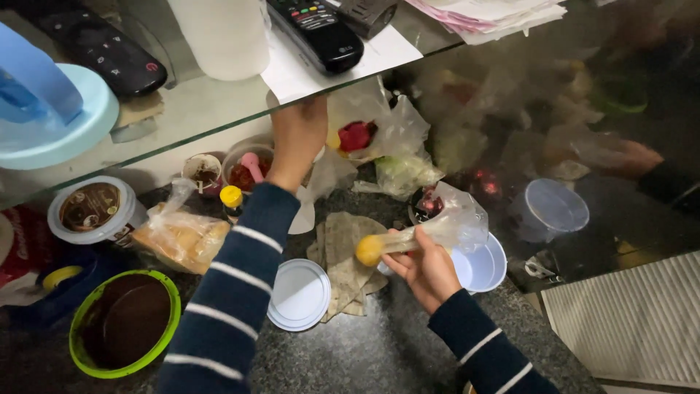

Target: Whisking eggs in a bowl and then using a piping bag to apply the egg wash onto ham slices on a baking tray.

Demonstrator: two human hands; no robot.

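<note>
my right hand (pixel 426 271) is closed around a clear plastic bag (pixel 456 222) with a yellow lump (pixel 369 250) at its 9 o'clock end, above the flatbreads (pixel 348 255) on the surface (pixel 379 350); my left hand (pixel 299 138) pinches another bag (pixel 379 128) at 12 o'clock. i'd keep both pinches firm and the squeeze slow.

The right hand (pixel 426 270) is pinching a thin clear plastic bag (pixel 456 222) by its twisted neck, a small yellow round lump (pixel 369 250) sitting at the end. The left hand (pixel 297 142) is reaching under the glass shelf (pixel 204 109), apparently touching a white sheet. Between them, flatbreads (pixel 346 255) and a round white plastic lid (pixel 299 294) are lying on the dark speckled stone counter (pixel 379 350).
</note>
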